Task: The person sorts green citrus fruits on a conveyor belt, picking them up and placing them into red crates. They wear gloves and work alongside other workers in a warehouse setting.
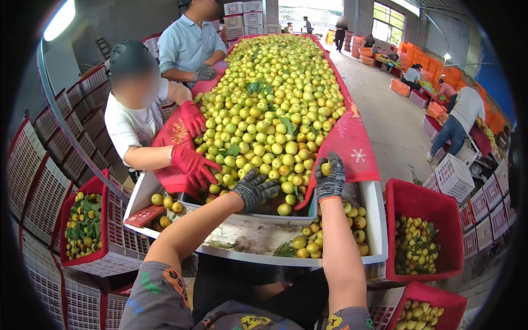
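Note:
A long heap of yellow-green fruit (268, 119) lies on red cloth (344, 152) printed with snowflakes. My left hand (256, 189), in a dark grey knit glove, is spread palm down at the heap's near edge, over a grey bin (247, 218); whether a fruit lies beneath the palm is hidden. My right hand (331, 175), gloved alike with an orange cuff, holds one small yellow-green fruit (326, 169) above the cloth's right side. Under my right forearm, more fruit (311, 243) lies in the near right part of a white tray (255, 258).
A co-worker's red-gloved hands (194, 165) reach in from the left, one close to my left hand. Another person (187, 45) stands behind. Red-lined crates of fruit stand left (105, 243) and right (429, 198). A red box (144, 215) lies in the tray's left end.

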A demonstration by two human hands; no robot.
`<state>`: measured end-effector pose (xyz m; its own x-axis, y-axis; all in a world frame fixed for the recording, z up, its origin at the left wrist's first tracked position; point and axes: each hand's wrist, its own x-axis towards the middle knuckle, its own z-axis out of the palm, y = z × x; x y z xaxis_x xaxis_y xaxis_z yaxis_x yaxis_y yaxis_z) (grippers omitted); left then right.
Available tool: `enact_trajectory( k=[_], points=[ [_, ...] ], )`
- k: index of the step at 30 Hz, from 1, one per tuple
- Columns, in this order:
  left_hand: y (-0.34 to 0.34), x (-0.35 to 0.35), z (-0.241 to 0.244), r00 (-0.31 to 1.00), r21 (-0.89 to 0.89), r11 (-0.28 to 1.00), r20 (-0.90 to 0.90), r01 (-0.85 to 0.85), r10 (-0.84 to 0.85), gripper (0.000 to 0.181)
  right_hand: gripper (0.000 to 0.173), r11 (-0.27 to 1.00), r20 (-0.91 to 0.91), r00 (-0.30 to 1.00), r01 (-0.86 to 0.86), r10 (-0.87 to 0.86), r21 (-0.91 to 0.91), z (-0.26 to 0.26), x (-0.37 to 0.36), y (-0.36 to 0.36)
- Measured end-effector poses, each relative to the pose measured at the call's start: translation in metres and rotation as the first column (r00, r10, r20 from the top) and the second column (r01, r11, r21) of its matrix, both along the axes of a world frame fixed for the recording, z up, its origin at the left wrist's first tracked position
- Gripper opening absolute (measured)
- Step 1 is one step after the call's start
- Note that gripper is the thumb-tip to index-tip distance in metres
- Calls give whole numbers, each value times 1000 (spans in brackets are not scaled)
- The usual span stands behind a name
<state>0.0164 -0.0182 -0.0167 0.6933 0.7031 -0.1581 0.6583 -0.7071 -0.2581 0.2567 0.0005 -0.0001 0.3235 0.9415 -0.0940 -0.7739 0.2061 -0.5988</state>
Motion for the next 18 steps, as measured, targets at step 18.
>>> enact_trajectory(
  k=[18],
  points=[
    [-10, -104, 2, 940, -454, 891, 307, 10, 146, 44, 17, 1000, 38, 999, 4, -5, 10, 6, -7, -4]
  ],
)
